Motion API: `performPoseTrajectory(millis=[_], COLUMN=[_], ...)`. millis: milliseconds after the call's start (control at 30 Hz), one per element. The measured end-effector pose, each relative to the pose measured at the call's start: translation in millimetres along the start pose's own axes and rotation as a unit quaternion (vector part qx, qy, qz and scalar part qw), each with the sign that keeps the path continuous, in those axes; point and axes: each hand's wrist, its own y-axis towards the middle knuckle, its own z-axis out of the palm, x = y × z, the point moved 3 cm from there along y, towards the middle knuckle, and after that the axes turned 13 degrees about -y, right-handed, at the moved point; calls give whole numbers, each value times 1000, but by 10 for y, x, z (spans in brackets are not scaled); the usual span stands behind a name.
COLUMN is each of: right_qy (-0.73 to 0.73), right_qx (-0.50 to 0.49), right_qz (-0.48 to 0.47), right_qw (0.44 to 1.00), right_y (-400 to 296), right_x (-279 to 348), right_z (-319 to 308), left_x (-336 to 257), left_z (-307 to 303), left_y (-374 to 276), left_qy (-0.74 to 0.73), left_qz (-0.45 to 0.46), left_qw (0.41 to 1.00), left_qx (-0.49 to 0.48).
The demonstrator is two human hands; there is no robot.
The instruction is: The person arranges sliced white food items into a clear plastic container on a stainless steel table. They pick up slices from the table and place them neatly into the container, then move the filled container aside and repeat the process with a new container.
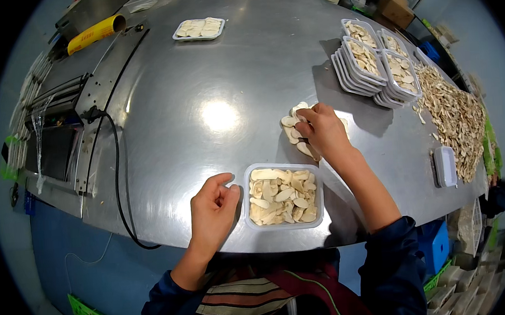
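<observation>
A clear plastic tray filled with pale sliced mushrooms lies near the table's front edge. Just left of it is my left hand, fingers curled and apart, holding nothing. Beyond the tray, my right hand reaches over a small pile of mushroom slices, thumb and forefinger at its top; whether they pinch a slice is hidden. Stacked trays of slices stand at the right, beside a large heap of dried-looking slices. Another filled tray sits at the far side.
On the left stands a film wrapping machine with a black cable running over the table edge. A yellow roll tube lies behind it. A small white tray is beside the heap. The steel table spans the middle.
</observation>
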Motion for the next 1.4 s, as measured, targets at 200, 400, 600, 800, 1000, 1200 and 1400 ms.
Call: performPoseTrajectory(millis=[200,400,600,800,1000,1200,1400], right_qy=[46,16,51,115,185,158,191], right_qx=[151,81,114,100,-5,19,96], right_qz=[34,18,21,121,-164,-225,-172], right_qw=[987,996,992,981,969,961,962], right_y=[-38,-25,80,49,-593,-828,-799], right_x=[-78,-278,-161,-149,709,928,902], right_z=[-91,-151,69,-163,-753,-678,-663], left_x=[15,55,92,1,-226,-201,-162], left_z=[-35,-13,-27,-6,123,121,103], left_y=[-32,-25,-10,-49,-143,-171,-171], left_qy=[-3,-8,3,-55,-304,-241,-150], left_qz=[-3,-1,26,13,-204,-183,-173], left_qw=[1000,1000,1000,998,915,940,957], left_qx=[-7,-17,5,4,167,159,178])
